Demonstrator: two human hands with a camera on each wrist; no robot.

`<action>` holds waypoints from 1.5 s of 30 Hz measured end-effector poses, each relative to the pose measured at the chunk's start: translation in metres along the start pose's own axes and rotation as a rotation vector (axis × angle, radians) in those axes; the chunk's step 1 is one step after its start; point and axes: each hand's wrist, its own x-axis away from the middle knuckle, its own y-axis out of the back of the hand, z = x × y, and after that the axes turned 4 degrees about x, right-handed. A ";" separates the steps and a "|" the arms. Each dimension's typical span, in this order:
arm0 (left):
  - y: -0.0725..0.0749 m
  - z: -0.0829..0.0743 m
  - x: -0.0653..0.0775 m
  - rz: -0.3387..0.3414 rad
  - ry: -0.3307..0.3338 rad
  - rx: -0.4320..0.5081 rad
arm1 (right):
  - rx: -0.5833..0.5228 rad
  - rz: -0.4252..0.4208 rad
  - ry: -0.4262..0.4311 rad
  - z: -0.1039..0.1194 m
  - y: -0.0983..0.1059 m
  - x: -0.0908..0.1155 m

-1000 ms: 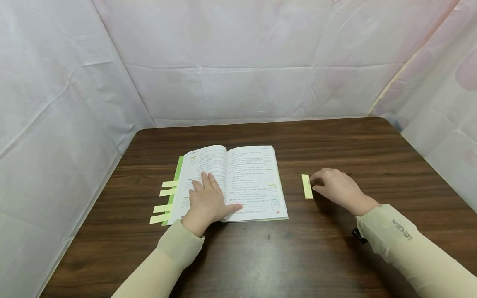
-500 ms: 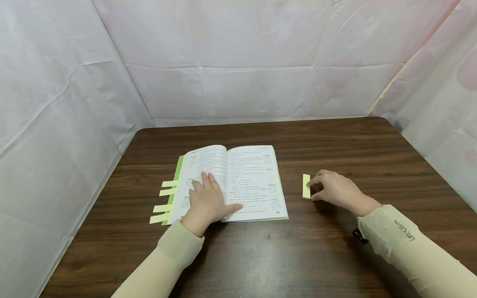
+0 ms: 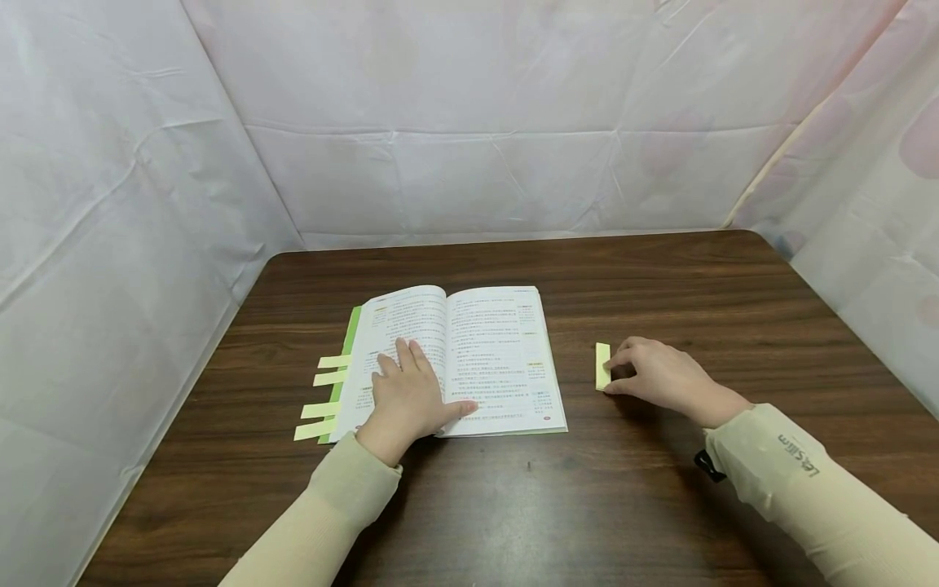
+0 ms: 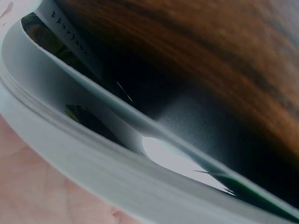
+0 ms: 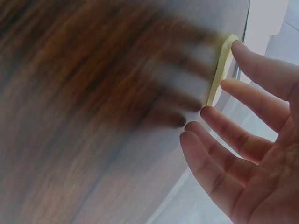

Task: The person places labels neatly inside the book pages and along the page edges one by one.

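An open book (image 3: 495, 350) with printed pages lies on the table. My left hand (image 3: 407, 399) lies spread over its left page, with the thumb reaching across onto the right page. In the left wrist view the book's bottom page edges (image 4: 154, 184) fan apart close up, with part of the left hand (image 4: 51, 186) below them. To the right of the book lies a narrow pad of yellow sticky notes (image 3: 602, 365). My right hand (image 3: 663, 375) touches the pad's right edge, its thumb and index fingertips there. In the right wrist view the pad (image 5: 218, 77) shows side-on, the other fingers loosely spread below.
Several yellow sticky strips (image 3: 319, 410) stick out past the book's left edge, over its green cover (image 3: 354, 326). Dark wood-grained table (image 3: 513, 505) surrounds the book. White curtains (image 3: 469, 187) stand behind the table and at both sides.
My right hand's thumb has moved left onto the pad's near corner, and the pad has straightened and shifted slightly right. The left hand and book have stayed put.
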 end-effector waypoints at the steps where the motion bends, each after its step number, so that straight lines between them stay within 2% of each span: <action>1: 0.000 0.000 0.000 0.000 0.000 0.000 | -0.002 0.002 0.006 0.000 0.001 0.000; 12: 0.000 0.000 0.001 -0.001 -0.003 -0.004 | -0.004 -0.040 0.040 0.001 0.000 0.003; 27: 0.000 0.000 0.001 -0.004 -0.001 -0.003 | 0.024 -0.022 0.057 0.000 -0.001 0.002; 36: -0.001 0.000 0.000 -0.001 0.002 0.000 | 0.055 -0.092 0.092 -0.001 -0.005 0.001; 45: -0.001 0.000 0.000 0.004 0.007 0.005 | 0.048 -0.087 0.119 -0.001 -0.002 0.001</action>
